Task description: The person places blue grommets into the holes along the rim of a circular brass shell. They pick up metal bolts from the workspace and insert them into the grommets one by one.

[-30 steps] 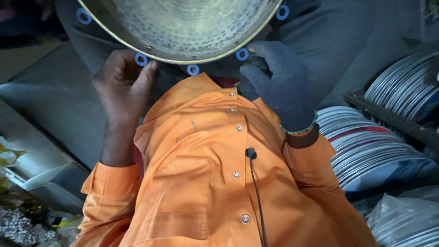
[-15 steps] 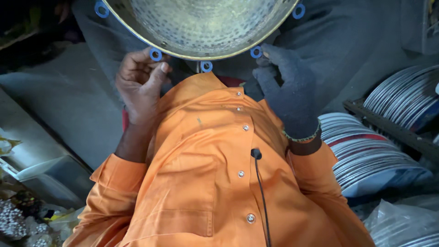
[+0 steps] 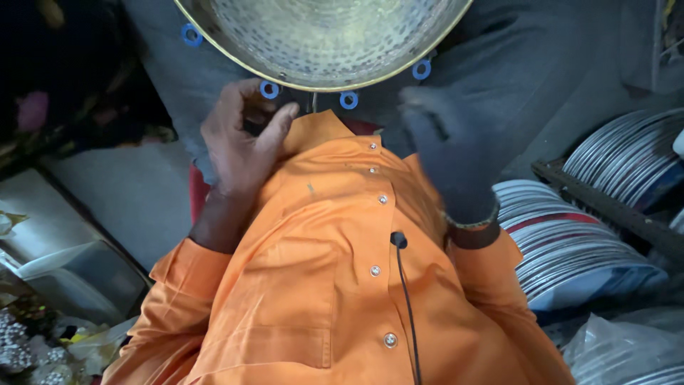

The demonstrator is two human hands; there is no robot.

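Note:
A large hammered brass bowl (image 3: 324,36) fills the top of the view, with small blue rings spaced along its rim. My bare left hand (image 3: 242,146) is raised under the rim, its curled index finger and thumb closed around one blue ring (image 3: 269,89). My right hand (image 3: 445,150) wears a dark glove and is blurred; its fingers point up just below another blue ring (image 3: 422,69), with nothing seen in it. Below both hands is my orange buttoned shirt (image 3: 335,285), with a black cable clipped to its front.
Stacks of thin metal plates (image 3: 570,235) lie at the right, with more on a dark rack (image 3: 627,160) behind them. A grey metal box (image 3: 64,264) and shiny scraps sit at the lower left. Grey cloth (image 3: 541,85) lies behind the bowl.
The view has shifted, so the bowl and both hands sit lower and further right. My left hand stays at its blue ring. My gloved right hand has dropped slightly from the rim and is blurred.

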